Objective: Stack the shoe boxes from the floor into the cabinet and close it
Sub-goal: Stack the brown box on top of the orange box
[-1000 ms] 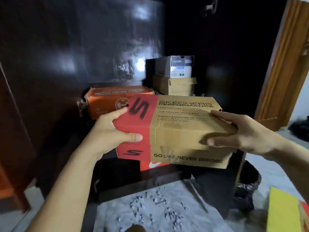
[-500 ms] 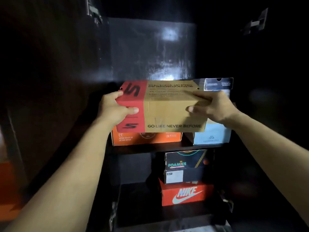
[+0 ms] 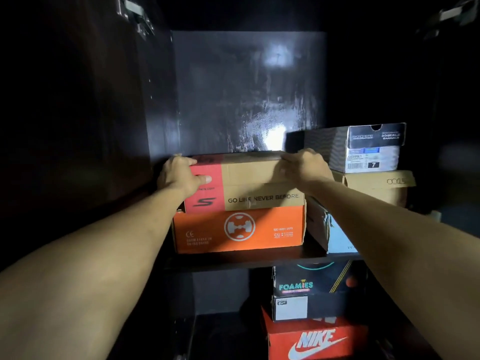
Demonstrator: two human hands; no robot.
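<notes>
Grip: left hand (image 3: 179,175) and right hand (image 3: 304,166), fingers clasping the tan box (image 3: 249,183) ends atop the orange box (image 3: 239,229).
Risk: pushed unevenly, it could nudge the grey box (image 3: 348,148) stack at right.

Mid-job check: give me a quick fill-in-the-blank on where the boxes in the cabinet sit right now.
1. Both hands, left hand and right hand, grip the Skechers box, which sits on top of the ____ box.
2. The grey Skechers box sits on a ____ cardboard box.
3. On the lower shelf, the Foamies box is stacked above the red ____ box.

Missing words: orange; brown; Nike
</notes>
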